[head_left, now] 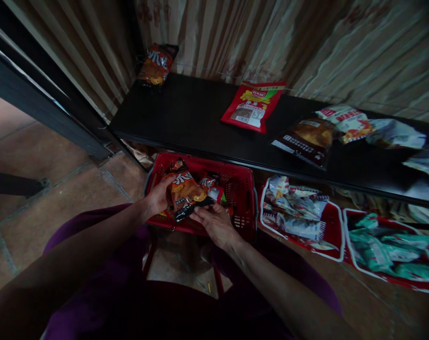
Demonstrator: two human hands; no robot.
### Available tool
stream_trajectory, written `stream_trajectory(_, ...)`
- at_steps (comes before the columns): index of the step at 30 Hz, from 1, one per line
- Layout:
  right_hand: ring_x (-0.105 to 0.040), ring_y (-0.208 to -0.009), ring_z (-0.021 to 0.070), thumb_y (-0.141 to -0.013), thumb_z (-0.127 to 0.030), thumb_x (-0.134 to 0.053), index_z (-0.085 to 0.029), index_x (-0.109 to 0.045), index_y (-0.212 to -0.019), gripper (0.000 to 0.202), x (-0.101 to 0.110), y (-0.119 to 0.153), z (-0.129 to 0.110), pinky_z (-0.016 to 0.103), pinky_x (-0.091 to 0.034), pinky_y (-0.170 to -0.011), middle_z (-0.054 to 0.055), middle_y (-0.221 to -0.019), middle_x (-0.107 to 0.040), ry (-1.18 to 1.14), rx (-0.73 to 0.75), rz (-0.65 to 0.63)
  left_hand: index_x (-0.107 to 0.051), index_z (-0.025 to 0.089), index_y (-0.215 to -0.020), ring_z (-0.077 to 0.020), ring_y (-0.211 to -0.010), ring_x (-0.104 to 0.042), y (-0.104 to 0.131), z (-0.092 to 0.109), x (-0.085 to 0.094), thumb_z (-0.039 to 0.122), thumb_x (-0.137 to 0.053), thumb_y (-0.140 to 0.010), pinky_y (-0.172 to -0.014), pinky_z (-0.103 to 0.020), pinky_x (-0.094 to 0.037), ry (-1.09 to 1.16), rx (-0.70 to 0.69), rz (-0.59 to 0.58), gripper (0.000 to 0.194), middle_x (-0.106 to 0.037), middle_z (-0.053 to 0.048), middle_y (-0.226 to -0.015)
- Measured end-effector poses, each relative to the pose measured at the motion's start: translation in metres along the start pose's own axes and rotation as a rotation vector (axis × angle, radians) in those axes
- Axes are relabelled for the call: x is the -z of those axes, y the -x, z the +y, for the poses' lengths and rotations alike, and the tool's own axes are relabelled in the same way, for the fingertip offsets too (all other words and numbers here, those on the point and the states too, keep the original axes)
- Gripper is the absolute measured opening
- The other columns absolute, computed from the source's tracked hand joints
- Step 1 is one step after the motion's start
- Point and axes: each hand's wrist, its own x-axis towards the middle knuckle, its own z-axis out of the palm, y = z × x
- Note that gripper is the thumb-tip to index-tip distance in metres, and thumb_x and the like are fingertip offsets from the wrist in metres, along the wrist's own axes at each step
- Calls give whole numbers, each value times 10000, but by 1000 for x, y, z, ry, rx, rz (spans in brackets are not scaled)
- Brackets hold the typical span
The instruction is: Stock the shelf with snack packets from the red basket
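Note:
An orange and black snack bag (186,191) is held tilted over a red plastic basket (248,198). My left hand (160,194) grips the bag's left side, its fingers partly hidden behind the wrapper. With fingers closed, my right hand (217,223) pinches the black lower right corner. Beneath and beside the held bag, more snack packets (210,182) lie in the basket, one of them orange like it; the bag and my hands cover part of them.
Beyond the basket runs a black shelf (196,111) bearing an orange snack bag (157,65), a red packet (253,105), a brown bag (304,139) and white packets (347,122). Baskets of white packets (299,212) and green packets (381,245) stand right. A metal post (51,94) rises left.

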Motion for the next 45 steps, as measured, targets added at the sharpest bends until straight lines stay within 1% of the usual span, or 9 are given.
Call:
stream_trajectory(10,-669,-703,168,-488,-231,-842,-213,-647,-935,487,-5,4,6,358,-558,-735,0,-784,-709,52,-44,-97,-597,116,-1130,-256,-871,-679,16,10,8,398,-511,-852,-826,-393,-512,9,-15,-41,406,-712,-149,-962)
stream_trajectory(16,-675,-923,272,-460,-370,-856,-265,-669,-1027,607,5,10,-9,421,-487,-880,54,-910,-723,391,-142,-331,-560,208,-1187,-287,-1010,-641,37,11,8,328,-717,-695,-897,-421,-473,-196,-237,-165,530,-687,-120,-1083)
stream_trajectory(19,-553,-1168,306,-488,-479,-829,-303,-628,-1140,705,1,12,-36,434,-402,-992,68,-1144,-661,515,0,-513,-489,248,-1266,-282,-1158,-555,44,22,6,338,-726,-700,-975,-420,-424,-370,-453,-245,620,-593,-99,-1268)
stream_trajectory(22,-462,-1271,249,-672,-572,-687,-340,-504,-1280,676,-19,16,-54,411,-341,-1054,65,-1326,-546,451,252,-359,-488,259,-1265,-278,-1239,-482,55,32,3,373,-687,-738,-1015,-406,-390,-516,-580,-289,575,-533,-83,-1343)
stream_trajectory(26,-430,-1293,250,-697,-499,-703,-316,-415,-1338,727,-62,9,-59,407,-347,-1060,72,-1404,-462,476,439,-262,-472,254,-1274,-284,-1209,-506,60,47,-5,407,-664,-747,-1011,-390,-386,-604,-684,-298,581,-550,-90,-1322)
stream_trajectory(29,-508,-1207,268,-704,-482,-699,-270,-483,-1266,638,-102,-10,-77,411,-373,-1033,87,-1289,-567,474,591,-159,-435,226,-1285,-284,-1176,-527,58,81,-18,432,-649,-750,-991,-382,-388,-620,-801,-166,612,-570,-118,-1288)
stream_trajectory(35,-623,-875,197,-671,-428,-724,-235,-551,-1008,425,-211,-78,-163,329,-484,-826,24,-957,-673,270,797,-137,-478,255,-1269,-321,-1214,-477,55,199,-54,471,-713,-671,-1019,-392,-300,-724,-1108,169,678,-548,-119,-1303)
stream_trajectory(38,-613,-870,182,-672,-405,-711,-240,-531,-1019,424,-257,-129,-191,310,-481,-808,9,-951,-658,247,883,-136,-467,285,-1285,-353,-1240,-444,38,246,-61,484,-721,-653,-1019,-423,-280,-844,-1129,307,710,-529,-114,-1319)
stream_trajectory(45,-624,-892,219,-723,-439,-632,-213,-577,-1025,381,-287,-235,-203,349,-448,-837,52,-954,-677,670,903,30,-427,263,-1342,-343,-1252,-405,-32,290,-47,442,-626,-741,-1011,-446,-300,-942,-1146,585,658,-535,-146,-1284)
